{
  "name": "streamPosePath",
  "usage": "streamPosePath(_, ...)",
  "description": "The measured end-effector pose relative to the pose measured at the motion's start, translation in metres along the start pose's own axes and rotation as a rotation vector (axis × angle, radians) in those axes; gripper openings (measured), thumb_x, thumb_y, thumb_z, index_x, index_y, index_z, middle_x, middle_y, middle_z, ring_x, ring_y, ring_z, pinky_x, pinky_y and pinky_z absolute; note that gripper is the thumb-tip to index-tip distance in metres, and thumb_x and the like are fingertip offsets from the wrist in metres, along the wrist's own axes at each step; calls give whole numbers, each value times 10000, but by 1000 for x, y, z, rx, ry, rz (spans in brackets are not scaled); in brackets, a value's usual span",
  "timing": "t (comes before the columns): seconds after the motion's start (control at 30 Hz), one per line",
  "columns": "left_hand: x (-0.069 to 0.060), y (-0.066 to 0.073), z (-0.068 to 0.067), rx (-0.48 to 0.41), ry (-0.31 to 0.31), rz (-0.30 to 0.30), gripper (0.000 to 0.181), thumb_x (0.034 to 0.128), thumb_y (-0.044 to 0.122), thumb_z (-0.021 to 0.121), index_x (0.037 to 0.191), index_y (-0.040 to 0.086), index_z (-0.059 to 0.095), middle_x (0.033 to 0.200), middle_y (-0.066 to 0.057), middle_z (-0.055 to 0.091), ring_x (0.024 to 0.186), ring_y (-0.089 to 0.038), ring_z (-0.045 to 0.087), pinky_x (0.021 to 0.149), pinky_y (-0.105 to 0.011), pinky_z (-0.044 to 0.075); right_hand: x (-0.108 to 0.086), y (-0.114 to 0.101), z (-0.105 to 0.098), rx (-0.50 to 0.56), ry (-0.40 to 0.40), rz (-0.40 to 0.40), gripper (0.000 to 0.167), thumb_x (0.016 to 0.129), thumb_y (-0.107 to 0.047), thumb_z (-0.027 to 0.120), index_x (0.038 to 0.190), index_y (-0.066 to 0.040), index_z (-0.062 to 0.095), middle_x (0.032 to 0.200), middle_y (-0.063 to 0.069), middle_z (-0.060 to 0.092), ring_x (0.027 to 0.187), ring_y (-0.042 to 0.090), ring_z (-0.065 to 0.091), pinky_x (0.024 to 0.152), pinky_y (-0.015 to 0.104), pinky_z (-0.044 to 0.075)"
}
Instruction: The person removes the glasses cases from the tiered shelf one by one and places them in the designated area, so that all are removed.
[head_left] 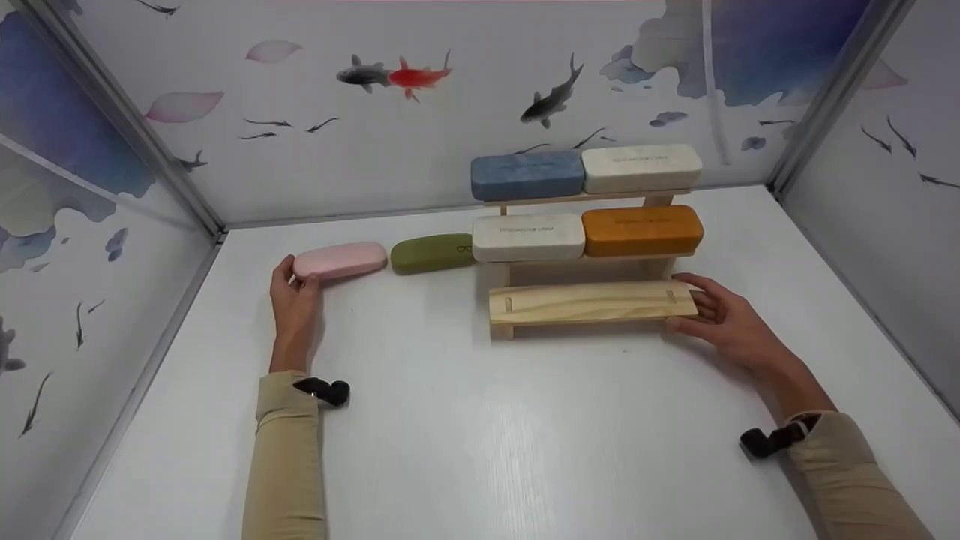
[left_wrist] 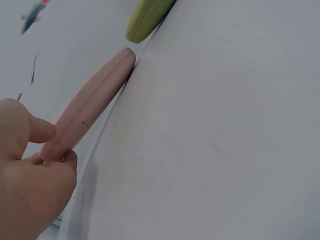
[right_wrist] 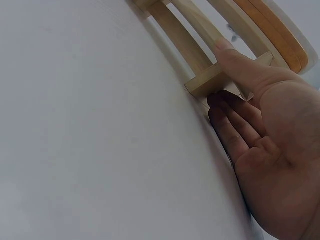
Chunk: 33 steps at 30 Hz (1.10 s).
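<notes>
At the left end of a pink glasses case (head_left: 340, 260), my left hand (head_left: 294, 304) pinches the case between thumb and fingers. The left wrist view shows the same case (left_wrist: 92, 107) from its seam side. A green glasses case (head_left: 431, 253) lies just to its right, its right end hidden behind a tiered wooden display rack (head_left: 592, 304). My right hand (head_left: 731, 326) grips the right end of the rack's lowest shelf. In the right wrist view, the thumb lies along the shelf (right_wrist: 197, 22) and the fingers reach beside the rack's foot.
On the rack's top tier sit a blue case (head_left: 527, 176) and a white case (head_left: 642, 169). The middle tier holds another white case (head_left: 528, 238) and an orange case (head_left: 643, 232). Printed wall panels (head_left: 465, 142) enclose the white table (head_left: 480, 427) at back and sides.
</notes>
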<state>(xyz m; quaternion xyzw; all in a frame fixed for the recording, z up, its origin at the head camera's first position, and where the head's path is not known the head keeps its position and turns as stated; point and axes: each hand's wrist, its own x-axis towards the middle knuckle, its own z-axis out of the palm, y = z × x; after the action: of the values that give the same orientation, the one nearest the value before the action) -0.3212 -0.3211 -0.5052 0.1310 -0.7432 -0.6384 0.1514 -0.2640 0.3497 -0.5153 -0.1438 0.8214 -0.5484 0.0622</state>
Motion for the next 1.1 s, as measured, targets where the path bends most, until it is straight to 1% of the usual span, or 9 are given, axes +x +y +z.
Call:
streamPosePath(0.2, 2, 3, 0, -19, -4, -67, 647, 1150, 129, 419, 1742, 98, 160, 1808, -94, 203, 1657, -221, 288, 1336, -305, 329, 1, 1, -1, -8, -2, 8, 766, 1020, -190, 786, 1673, -168, 388, 1552, 177, 587, 1276, -3, 661, 987, 162, 592)
streamPosePath(0.3, 4, 3, 0, -24, 1, -88, 628, 1158, 133, 399, 1742, 107, 171, 1808, -80, 211, 1653, -205, 298, 1330, -287, 334, 1, 0, -1, -15, -2, 7, 764, 1022, -200, 784, 1674, -164, 387, 1553, 182, 585, 1276, -7, 658, 986, 157, 590)
streamPosePath(0.43, 5, 3, -2, -9, -5, -96, 612, 1165, 142, 382, 1740, 94, 177, 1810, -89, 211, 1657, -206, 288, 1338, -297, 320, 0, -2, -1, -18, -3, -1, 761, 1022, -197, 783, 1672, -157, 390, 1539, 170, 593, 1270, 1, 666, 981, 155, 591)
streamPosePath(0.57, 6, 3, -3, 20, -30, -92, 602, 1177, 169, 362, 1742, 93, 168, 1815, -92, 202, 1664, -212, 272, 1353, -315, 296, 0, -3, -1, -19, -8, 0, 758, 1029, -193, 774, 1676, -155, 380, 1558, 201, 577, 1277, 0, 662, 988, 153, 588)
streamPosePath(0.7, 5, 3, -1, 37, -59, -105, 598, 1188, 203, 340, 1748, 116, 150, 1817, -79, 201, 1670, -206, 256, 1367, -321, 266, 0, -3, -1, -13, 0, 28, 764, 1022, -212, 786, 1674, -184, 387, 1587, 231, 549, 1277, -16, 656, 991, 151, 586)
streamPosePath(0.8, 3, 3, 2, 54, -59, -116, 595, 1193, 220, 321, 1752, 127, 139, 1820, -68, 192, 1678, -194, 232, 1372, -320, 250, -1, -3, 0, -19, 5, 39, 775, 1017, -224, 793, 1675, -185, 385, 1589, 244, 541, 1266, -23, 658, 985, 145, 585)
streamPosePath(0.87, 3, 3, 4, 88, -39, -97, 588, 1192, 208, 318, 1747, 104, 154, 1814, -94, 209, 1677, -214, 242, 1369, -335, 266, -2, -3, 0, -21, 4, 31, 782, 1016, -217, 794, 1677, -170, 380, 1582, 253, 544, 1263, -15, 661, 984, 146, 584)
streamPosePath(1.0, 4, 3, 7, 188, 8, -33, 572, 1181, 157, 340, 1725, 41, 204, 1784, -169, 266, 1661, -281, 287, 1362, -381, 297, -1, -1, 0, -17, 5, 12, 781, 1012, -196, 797, 1674, -161, 384, 1558, 230, 575, 1265, 3, 670, 988, 149, 583)
streamPosePath(1.1, 5, 4, 9, 244, 17, -7, 576, 1171, 141, 357, 1717, 19, 217, 1778, -194, 274, 1666, -296, 268, 1374, -406, 270, 0, 1, 0, -17, 8, 11, 783, 1011, -200, 799, 1675, -172, 385, 1554, 200, 589, 1272, -2, 667, 996, 146, 579)
